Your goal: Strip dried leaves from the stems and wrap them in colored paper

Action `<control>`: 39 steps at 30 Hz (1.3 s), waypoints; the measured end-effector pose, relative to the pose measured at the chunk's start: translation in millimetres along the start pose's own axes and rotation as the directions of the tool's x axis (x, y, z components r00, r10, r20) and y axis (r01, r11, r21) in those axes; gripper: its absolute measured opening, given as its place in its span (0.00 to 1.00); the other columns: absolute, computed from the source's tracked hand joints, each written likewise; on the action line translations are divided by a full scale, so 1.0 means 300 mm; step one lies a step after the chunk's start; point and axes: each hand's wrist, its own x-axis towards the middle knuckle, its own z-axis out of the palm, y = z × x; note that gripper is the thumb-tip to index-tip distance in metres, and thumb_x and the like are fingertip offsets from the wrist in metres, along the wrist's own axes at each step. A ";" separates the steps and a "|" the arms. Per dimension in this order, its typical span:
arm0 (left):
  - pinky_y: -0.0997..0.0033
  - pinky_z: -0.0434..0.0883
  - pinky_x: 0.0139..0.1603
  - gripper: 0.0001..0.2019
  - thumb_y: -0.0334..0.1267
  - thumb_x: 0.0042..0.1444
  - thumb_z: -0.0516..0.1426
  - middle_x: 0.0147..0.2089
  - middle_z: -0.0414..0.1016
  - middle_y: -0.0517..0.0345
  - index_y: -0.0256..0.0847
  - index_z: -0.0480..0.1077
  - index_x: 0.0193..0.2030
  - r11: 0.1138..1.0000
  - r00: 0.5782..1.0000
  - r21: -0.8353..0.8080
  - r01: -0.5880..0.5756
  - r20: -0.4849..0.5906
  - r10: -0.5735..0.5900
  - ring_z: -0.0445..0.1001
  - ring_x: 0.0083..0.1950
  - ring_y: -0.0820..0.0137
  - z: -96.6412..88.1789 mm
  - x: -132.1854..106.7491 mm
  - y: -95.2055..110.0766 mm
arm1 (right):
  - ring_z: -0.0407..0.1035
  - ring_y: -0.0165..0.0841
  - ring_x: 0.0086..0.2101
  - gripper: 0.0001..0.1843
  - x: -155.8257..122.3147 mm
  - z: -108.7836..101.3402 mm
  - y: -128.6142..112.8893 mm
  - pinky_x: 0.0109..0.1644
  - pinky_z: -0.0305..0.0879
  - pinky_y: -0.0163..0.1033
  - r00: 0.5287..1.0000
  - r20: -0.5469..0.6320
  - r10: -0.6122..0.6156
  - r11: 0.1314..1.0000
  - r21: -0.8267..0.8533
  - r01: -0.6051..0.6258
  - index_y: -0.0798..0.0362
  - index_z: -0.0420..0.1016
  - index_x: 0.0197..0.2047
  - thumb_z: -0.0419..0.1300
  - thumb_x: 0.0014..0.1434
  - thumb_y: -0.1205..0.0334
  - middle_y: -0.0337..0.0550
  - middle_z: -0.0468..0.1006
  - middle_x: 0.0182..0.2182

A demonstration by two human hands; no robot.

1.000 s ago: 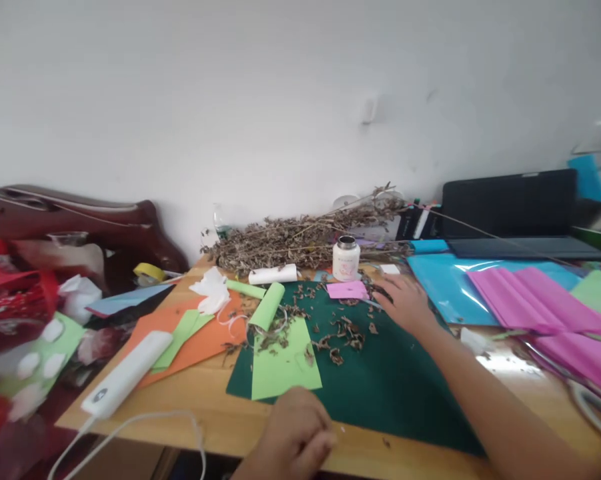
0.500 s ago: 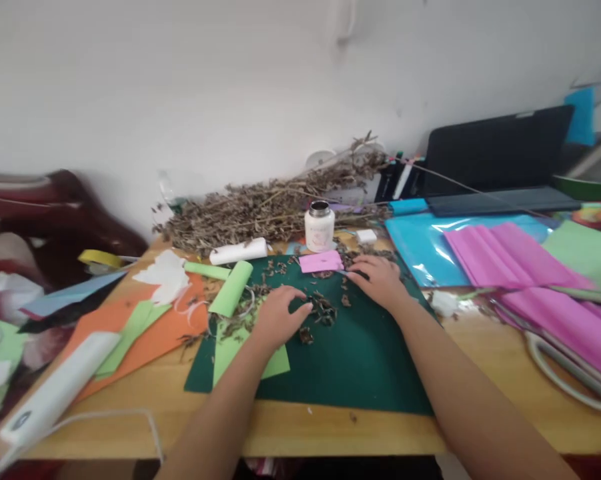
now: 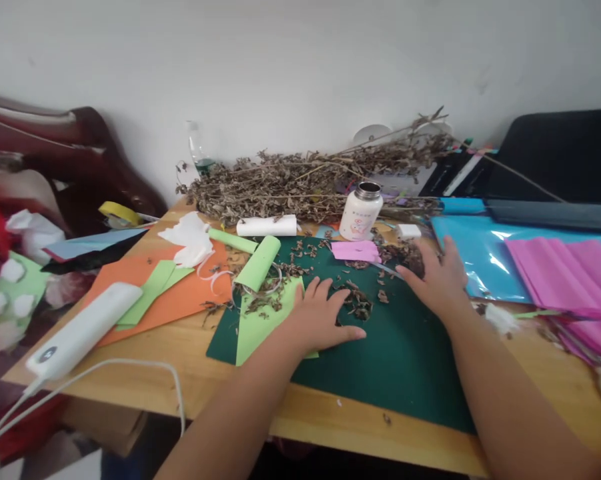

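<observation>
My left hand [image 3: 320,320] lies flat and open on the dark green sheet [image 3: 395,367], its fingers beside a small heap of dried plant bits [image 3: 357,303] and its heel on a light green paper [image 3: 260,323]. My right hand [image 3: 437,277] rests open on the same sheet further right, fingers spread over more dried crumbs near a pink paper slip [image 3: 355,251]. Neither hand holds anything.
A pile of dried branches [image 3: 310,177] lies along the wall behind a white bottle [image 3: 360,212]. Orange paper [image 3: 165,293], a rolled green paper [image 3: 259,262], white tissue [image 3: 190,237] and a white device with cable [image 3: 83,330] sit left. Blue film [image 3: 473,247] and pink tissue paper [image 3: 565,273] lie right.
My left hand came up from the table's near edge onto the green sheet beside the dried bits. My right hand shifted slightly right. The camera view swung left.
</observation>
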 end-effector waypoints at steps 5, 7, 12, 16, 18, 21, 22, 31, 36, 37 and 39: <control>0.44 0.37 0.56 0.40 0.65 0.40 0.41 0.63 0.37 0.48 0.48 0.43 0.59 0.995 0.995 -0.040 -0.093 0.017 0.094 0.33 0.62 0.52 0.031 -0.010 0.047 | 0.43 0.53 0.54 0.35 0.024 0.002 0.019 0.49 0.47 0.61 0.984 0.134 0.120 0.993 -0.036 -0.116 0.47 0.46 0.58 0.45 0.49 0.42 0.53 0.39 0.58; 0.45 0.37 0.56 0.39 0.65 0.41 0.41 0.63 0.37 0.48 0.48 0.43 0.59 0.990 0.992 -0.065 -0.129 -0.003 0.129 0.32 0.62 0.53 0.040 -0.008 0.059 | 0.41 0.52 0.55 0.38 0.028 0.005 0.012 0.49 0.45 0.61 0.983 0.124 0.135 0.991 -0.039 -0.131 0.48 0.42 0.58 0.45 0.48 0.40 0.54 0.37 0.59; 0.53 0.44 0.58 0.39 0.61 0.44 0.44 0.63 0.37 0.49 0.45 0.39 0.60 0.955 0.972 -0.189 -0.231 -0.087 0.218 0.37 0.62 0.59 0.005 0.001 0.025 | 0.40 0.52 0.55 0.41 0.031 -0.003 -0.009 0.50 0.44 0.60 0.988 0.058 0.143 0.990 -0.026 -0.141 0.49 0.41 0.59 0.47 0.46 0.39 0.56 0.35 0.59; 0.60 0.48 0.59 0.33 0.55 0.49 0.43 0.62 0.41 0.49 0.41 0.42 0.59 0.949 0.935 -0.217 -0.228 -0.319 0.152 0.41 0.62 0.63 -0.037 0.019 -0.050 | 0.42 0.51 0.55 0.41 0.057 -0.052 -0.004 0.49 0.49 0.56 0.985 -0.068 0.159 0.987 0.006 -0.159 0.50 0.42 0.58 0.48 0.46 0.40 0.56 0.38 0.58; 0.60 0.51 0.58 0.31 0.54 0.50 0.43 0.61 0.42 0.49 0.40 0.45 0.58 0.954 0.919 -0.217 -0.206 -0.377 0.112 0.42 0.61 0.62 -0.043 0.028 -0.073 | 0.46 0.49 0.54 0.38 0.076 -0.065 0.005 0.48 0.52 0.54 0.986 -0.064 0.153 0.988 0.006 -0.153 0.49 0.44 0.58 0.48 0.47 0.42 0.55 0.44 0.57; 0.60 0.55 0.56 0.29 0.53 0.51 0.42 0.61 0.43 0.51 0.42 0.46 0.58 0.960 0.927 -0.201 -0.197 -0.356 0.116 0.45 0.60 0.61 -0.038 0.034 -0.074 | 0.51 0.47 0.51 0.33 0.093 -0.042 0.021 0.46 0.54 0.53 0.989 0.067 0.130 0.991 -0.034 -0.128 0.46 0.49 0.56 0.48 0.48 0.45 0.51 0.53 0.55; 0.60 0.55 0.55 0.29 0.53 0.51 0.42 0.61 0.43 0.51 0.43 0.46 0.58 0.962 0.933 -0.189 -0.196 -0.337 0.124 0.46 0.60 0.61 -0.037 0.034 -0.070 | 0.52 0.47 0.51 0.32 0.094 -0.027 0.026 0.46 0.54 0.53 0.989 0.086 0.122 0.992 -0.051 -0.118 0.46 0.51 0.55 0.48 0.48 0.45 0.49 0.54 0.54; 0.60 0.52 0.56 0.30 0.56 0.47 0.45 0.58 0.53 0.52 0.44 0.52 0.55 0.968 0.943 -0.061 -0.245 -0.247 0.224 0.50 0.58 0.63 -0.068 0.014 -0.058 | 0.54 0.42 0.49 0.26 0.046 -0.022 0.005 0.50 0.53 0.49 0.983 -0.111 -0.144 0.990 -0.007 0.144 0.53 0.61 0.50 0.46 0.52 0.49 0.50 0.60 0.50; 0.64 0.53 0.55 0.25 0.53 0.49 0.46 0.54 0.59 0.52 0.41 0.59 0.50 0.971 0.890 -0.071 -0.228 -0.420 0.178 0.55 0.56 0.65 -0.077 0.018 -0.081 | 0.54 0.44 0.49 0.25 -0.010 -0.051 -0.116 0.50 0.50 0.51 0.854 0.206 -0.478 0.878 0.072 0.474 0.47 0.65 0.45 0.48 0.48 0.43 0.47 0.62 0.47; 0.66 0.54 0.55 0.22 0.51 0.51 0.45 0.52 0.61 0.52 0.40 0.61 0.49 0.973 0.861 -0.096 -0.212 -0.489 0.139 0.56 0.54 0.67 -0.077 0.021 -0.087 | 0.53 0.45 0.49 0.27 -0.026 -0.050 -0.140 0.49 0.50 0.52 0.817 0.269 -0.510 0.859 0.101 0.502 0.46 0.65 0.45 0.49 0.46 0.41 0.48 0.61 0.47; 0.69 0.57 0.53 0.19 0.47 0.54 0.43 0.47 0.65 0.52 0.37 0.62 0.45 0.972 0.798 -0.166 -0.167 -0.602 0.034 0.60 0.51 0.69 -0.077 0.027 -0.100 | 0.50 0.48 0.51 0.34 -0.056 -0.040 -0.179 0.50 0.49 0.54 0.745 0.360 -0.562 0.823 0.161 0.544 0.46 0.62 0.48 0.50 0.41 0.36 0.49 0.58 0.50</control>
